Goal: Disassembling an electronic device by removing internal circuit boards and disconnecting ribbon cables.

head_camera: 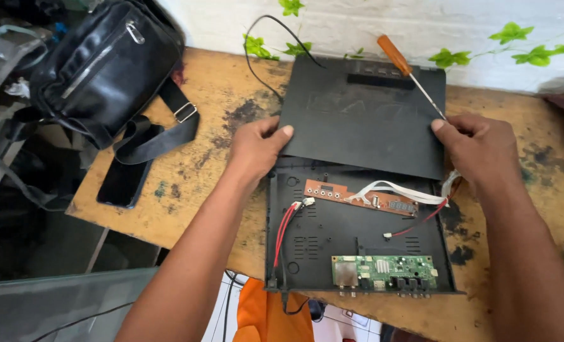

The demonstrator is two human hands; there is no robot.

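Black cover (364,120) held at both edges by left hand (256,149) and right hand (478,149), fingers closed on it, over open case (332,234); step judged lid handling; next calls for level, even hold.

Black top cover (364,120) is hiding rear part of open case (358,240) & screwdriver (408,73) tip. Phone (122,183) is lying partly under bag strap (158,136). Tabletop (219,107) is running off frame at right; components on green board (383,269) too small to tell.

One head-worn camera looks steeply down — close over the wooden table (187,190) — toward the white wall (358,25).
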